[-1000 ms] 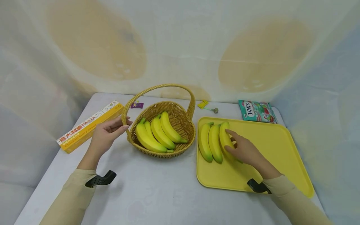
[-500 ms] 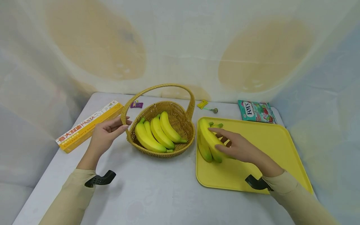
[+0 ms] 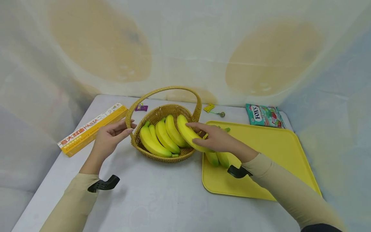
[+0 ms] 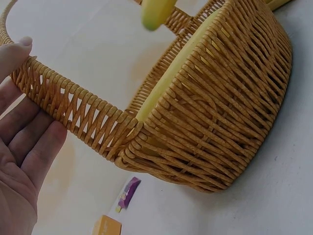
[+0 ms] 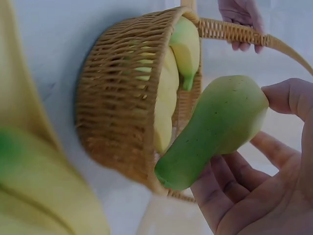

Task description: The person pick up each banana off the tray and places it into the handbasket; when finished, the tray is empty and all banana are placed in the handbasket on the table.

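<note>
- Holding a banana (image 3: 189, 137) in my right hand (image 3: 215, 139), fingers under it and thumb across the top, so it's properly gripped around the middle. It's in the air over the right rim of the basket (image 3: 185, 154), between the basket and the tray (image 3: 269, 167).
- Reckon it's light and fairly stiff, with smooth skin that could slip. The curve gives the palm a natural seat, so mid-body looks like the right spot to hold. I'd keep off the green tip (image 5: 171, 176), too narrow to control.
- Bruising is my guess if I squeeze hard or drop it onto the bunch (image 3: 159, 138) already lying in the basket.
- Left hand (image 3: 111, 138) rests on the handle (image 4: 73, 112) near its base, fingers mostly straight, thumb on top, steadying rather than clamping.
- Two more bananas (image 3: 217, 158) sit on the tray's left edge, partly hidden under my right wrist.
- Further out: a pasta box (image 3: 91, 129) on the left, a candy bag (image 3: 263, 115) behind the tray.
</note>
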### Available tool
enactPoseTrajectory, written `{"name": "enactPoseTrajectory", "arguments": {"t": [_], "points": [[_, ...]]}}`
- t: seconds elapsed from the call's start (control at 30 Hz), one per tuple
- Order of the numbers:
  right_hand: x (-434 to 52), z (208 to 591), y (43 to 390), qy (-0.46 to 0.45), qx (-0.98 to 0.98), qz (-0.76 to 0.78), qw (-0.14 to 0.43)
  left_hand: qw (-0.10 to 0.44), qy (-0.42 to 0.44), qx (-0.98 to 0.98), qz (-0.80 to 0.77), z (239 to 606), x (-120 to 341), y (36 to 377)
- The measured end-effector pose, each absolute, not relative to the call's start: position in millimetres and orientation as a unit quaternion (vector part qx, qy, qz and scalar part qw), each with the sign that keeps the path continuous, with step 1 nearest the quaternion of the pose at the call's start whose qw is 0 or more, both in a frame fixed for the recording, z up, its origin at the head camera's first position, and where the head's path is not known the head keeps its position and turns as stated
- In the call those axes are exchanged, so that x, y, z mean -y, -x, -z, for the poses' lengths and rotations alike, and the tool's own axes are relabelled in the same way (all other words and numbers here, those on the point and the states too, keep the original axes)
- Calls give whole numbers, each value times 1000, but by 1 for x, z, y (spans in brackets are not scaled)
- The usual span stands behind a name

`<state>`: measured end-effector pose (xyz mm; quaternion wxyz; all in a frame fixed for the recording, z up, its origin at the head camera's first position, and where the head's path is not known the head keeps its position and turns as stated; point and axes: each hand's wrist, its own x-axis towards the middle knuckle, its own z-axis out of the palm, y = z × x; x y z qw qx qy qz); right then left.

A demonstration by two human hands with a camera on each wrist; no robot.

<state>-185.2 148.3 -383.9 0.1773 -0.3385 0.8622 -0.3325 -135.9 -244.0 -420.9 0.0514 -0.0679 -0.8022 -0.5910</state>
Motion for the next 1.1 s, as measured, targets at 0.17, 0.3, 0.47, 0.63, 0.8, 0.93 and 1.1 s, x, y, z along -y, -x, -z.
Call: {"name": "enactPoseTrajectory", "arguments": {"t": [0.17, 0.3, 0.47, 0.63, 0.8, 0.93, 1.1], "points": [[-117, 381, 204, 339, -861, 318, 205, 50, 65, 803, 590, 420, 244, 135], [-95, 383, 219, 334, -859, 308, 237, 50, 63, 803, 590, 420, 245, 135], [-71, 390, 232, 348, -849, 286, 277, 48, 64, 801, 593, 421, 245, 135], [-50, 396, 236, 365, -852, 244, 284, 51, 70, 798, 596, 421, 246, 135], [-32, 394, 235, 354, -861, 218, 294, 50, 73, 801, 593, 420, 245, 136], [-20, 388, 236, 341, -860, 203, 320, 49, 70, 804, 589, 420, 244, 136], [-10, 380, 239, 319, -850, 202, 368, 49, 63, 806, 586, 421, 245, 136]]}}
